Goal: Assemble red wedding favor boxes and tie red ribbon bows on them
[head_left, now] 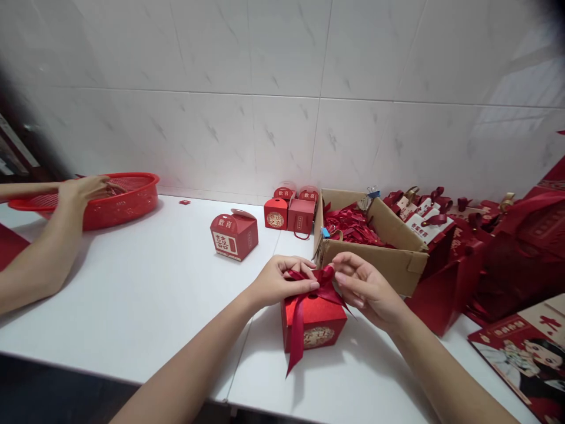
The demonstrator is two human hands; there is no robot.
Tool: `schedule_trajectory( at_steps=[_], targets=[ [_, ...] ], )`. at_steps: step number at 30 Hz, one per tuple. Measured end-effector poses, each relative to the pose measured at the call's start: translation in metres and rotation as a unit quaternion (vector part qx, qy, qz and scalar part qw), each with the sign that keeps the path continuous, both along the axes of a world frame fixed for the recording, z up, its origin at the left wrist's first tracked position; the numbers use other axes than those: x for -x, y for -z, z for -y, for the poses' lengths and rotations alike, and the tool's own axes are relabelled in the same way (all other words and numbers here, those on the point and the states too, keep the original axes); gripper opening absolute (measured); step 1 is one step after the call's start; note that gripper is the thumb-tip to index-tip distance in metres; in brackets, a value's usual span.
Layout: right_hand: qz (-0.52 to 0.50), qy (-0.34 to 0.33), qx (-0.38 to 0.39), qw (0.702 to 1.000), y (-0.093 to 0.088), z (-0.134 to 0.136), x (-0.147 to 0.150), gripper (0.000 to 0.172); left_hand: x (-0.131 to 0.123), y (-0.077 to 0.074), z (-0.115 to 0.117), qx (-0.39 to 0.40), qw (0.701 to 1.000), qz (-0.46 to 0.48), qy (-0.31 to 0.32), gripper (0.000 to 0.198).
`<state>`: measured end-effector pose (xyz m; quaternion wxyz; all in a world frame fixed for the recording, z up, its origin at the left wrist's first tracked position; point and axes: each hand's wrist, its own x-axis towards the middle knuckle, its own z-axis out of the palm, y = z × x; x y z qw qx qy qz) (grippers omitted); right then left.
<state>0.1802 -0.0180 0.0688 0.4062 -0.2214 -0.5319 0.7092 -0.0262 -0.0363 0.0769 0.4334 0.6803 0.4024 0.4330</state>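
A small red gift box (pixel 318 321) with a gold round print stands on the white table in front of me. Dark red satin ribbon (pixel 297 335) is looped into a bow on its top, and one long tail hangs down the front left. My left hand (pixel 286 280) pinches the ribbon at the left of the bow, thumb and fingers together. At the bow's right side, my right hand (pixel 364 288) has its thumb and curled index finger at the ribbon loop, the other fingers bent. The box's top is partly hidden by my hands.
A cardboard box (pixel 375 256) of red ribbons stands behind my right hand. Red bags (pixel 445 282) crowd the right. A red candy box (pixel 233 235) and several others (pixel 276 215) stand behind. Another person's hands (pixel 83 191) are at a red basket (pixel 128 206) at left.
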Motion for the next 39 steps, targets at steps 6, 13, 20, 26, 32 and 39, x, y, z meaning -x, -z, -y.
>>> schedule_trajectory(
  at_steps=[6, 13, 20, 26, 32, 39],
  targets=[
    [0.09, 0.03, -0.076, 0.993, 0.0, 0.003, 0.005, 0.027, -0.003, 0.005, -0.001, 0.019, 0.999, 0.026, 0.001, 0.021],
    [0.005, 0.004, 0.015, 1.0, -0.001, 0.001, 0.001, 0.022, -0.002, 0.004, 0.0, 0.001, 1.0, 0.023, 0.014, 0.019],
    [0.049, -0.038, 0.037, 0.997, -0.008, 0.004, -0.006, 0.019, -0.004, 0.002, 0.003, 0.003, 1.0, 0.003, 0.022, 0.018],
    [0.185, -0.02, -0.056, 0.981, -0.015, 0.005, -0.007, 0.024, -0.008, 0.004, 0.007, -0.006, 0.998, 0.013, 0.063, 0.017],
    [0.237, 0.014, -0.142, 0.961, -0.016, 0.011, -0.004, 0.028, -0.01, 0.004, 0.008, 0.002, 0.998, -0.019, 0.059, 0.023],
    [0.16, 0.017, -0.126, 0.979, -0.01, 0.005, -0.004, 0.027, -0.012, 0.002, 0.01, 0.006, 0.998, -0.031, 0.06, 0.04]
  ],
)
